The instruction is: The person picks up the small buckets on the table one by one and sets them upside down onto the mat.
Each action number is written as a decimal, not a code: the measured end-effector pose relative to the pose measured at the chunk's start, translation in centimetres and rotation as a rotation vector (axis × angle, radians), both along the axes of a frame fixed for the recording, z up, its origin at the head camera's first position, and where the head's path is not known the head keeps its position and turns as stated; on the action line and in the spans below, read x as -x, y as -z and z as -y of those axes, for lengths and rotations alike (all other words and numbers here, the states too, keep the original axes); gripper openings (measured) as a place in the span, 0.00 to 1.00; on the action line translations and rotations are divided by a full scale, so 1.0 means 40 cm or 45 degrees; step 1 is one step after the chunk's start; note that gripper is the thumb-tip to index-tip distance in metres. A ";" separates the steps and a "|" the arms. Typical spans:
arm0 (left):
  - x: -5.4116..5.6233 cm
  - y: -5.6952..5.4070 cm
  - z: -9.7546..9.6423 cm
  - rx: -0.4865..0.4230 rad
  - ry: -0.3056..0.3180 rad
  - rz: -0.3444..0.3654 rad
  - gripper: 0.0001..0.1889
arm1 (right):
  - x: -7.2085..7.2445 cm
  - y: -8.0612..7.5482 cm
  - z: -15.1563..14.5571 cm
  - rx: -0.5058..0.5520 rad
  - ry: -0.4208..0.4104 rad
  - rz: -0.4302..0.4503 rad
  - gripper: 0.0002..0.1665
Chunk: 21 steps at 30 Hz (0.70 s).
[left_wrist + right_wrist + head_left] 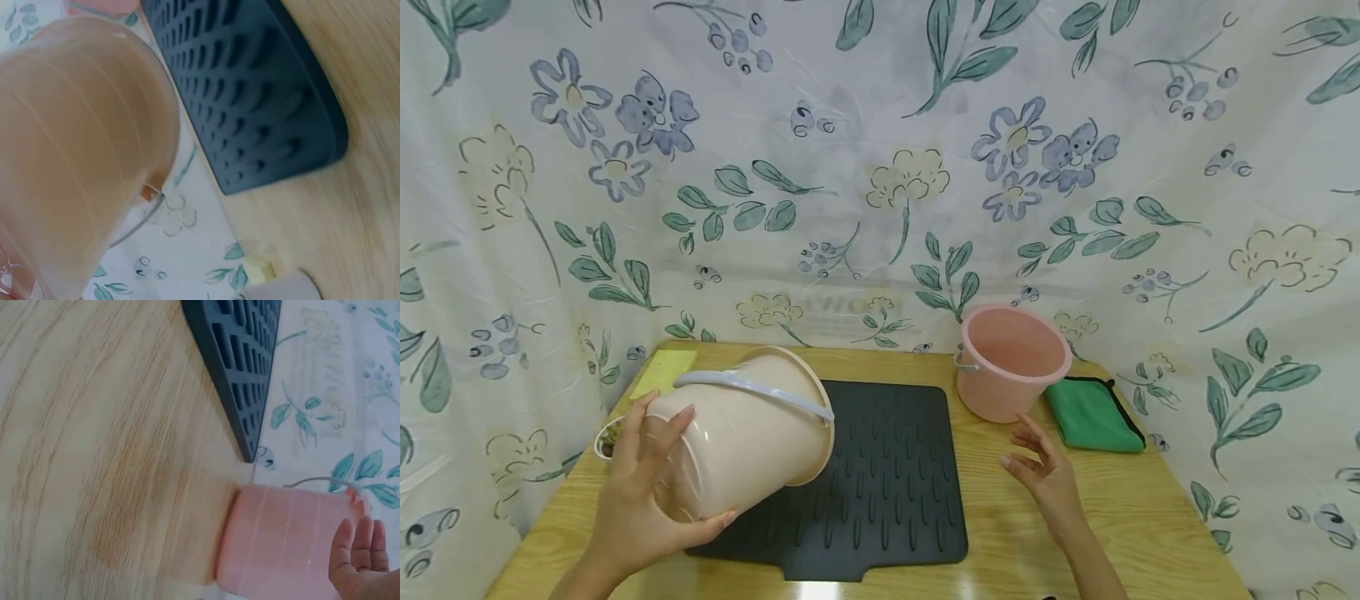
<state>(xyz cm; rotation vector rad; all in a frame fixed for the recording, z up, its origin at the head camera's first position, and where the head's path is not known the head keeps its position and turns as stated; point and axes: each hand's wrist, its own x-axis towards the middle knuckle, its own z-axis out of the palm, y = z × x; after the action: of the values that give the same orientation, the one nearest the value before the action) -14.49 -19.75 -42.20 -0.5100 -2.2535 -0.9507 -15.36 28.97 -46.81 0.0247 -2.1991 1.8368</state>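
Note:
A cream bucket [760, 450] is tipped on its side in the air over the left part of the black ridged mat [895, 492], its mouth pointing right. My left hand [640, 492] grips it round the base, fingers above and thumb below. The pale grey handle [752, 388] lies across its upper side. In the left wrist view the bucket wall [87, 131] fills the left half. My right hand [1048, 479] holds nothing and hovers in front of the upright pink bucket [996, 396], fingers loosely bent. The right wrist view shows those fingers overlapping the pink bucket [275, 544].
A folded green cloth [1093, 417] lies right of the pink bucket. At the table's back left is a yellow cloth [666, 367]. A white-rimmed container [601, 442] stands at the left edge, mostly hidden by my left hand and the cream bucket. A flowered curtain [850, 242] hangs behind.

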 end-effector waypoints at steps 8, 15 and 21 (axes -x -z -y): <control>0.015 -0.014 0.019 0.199 -0.077 -0.049 0.62 | -0.007 0.005 -0.012 -0.015 0.053 0.005 0.36; 0.032 -0.022 0.025 0.266 -0.057 -0.097 0.57 | -0.011 0.010 -0.020 -0.033 0.121 0.023 0.34; 0.055 -0.035 0.032 0.445 -0.079 -0.170 0.55 | -0.014 0.015 -0.022 -0.031 0.133 0.031 0.34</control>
<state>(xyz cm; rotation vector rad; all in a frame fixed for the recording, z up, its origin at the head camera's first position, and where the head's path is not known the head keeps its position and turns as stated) -16.71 -21.04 -40.80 -0.6304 -2.3060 -0.4764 -14.79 29.84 -47.40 -0.1065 -2.1951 1.7636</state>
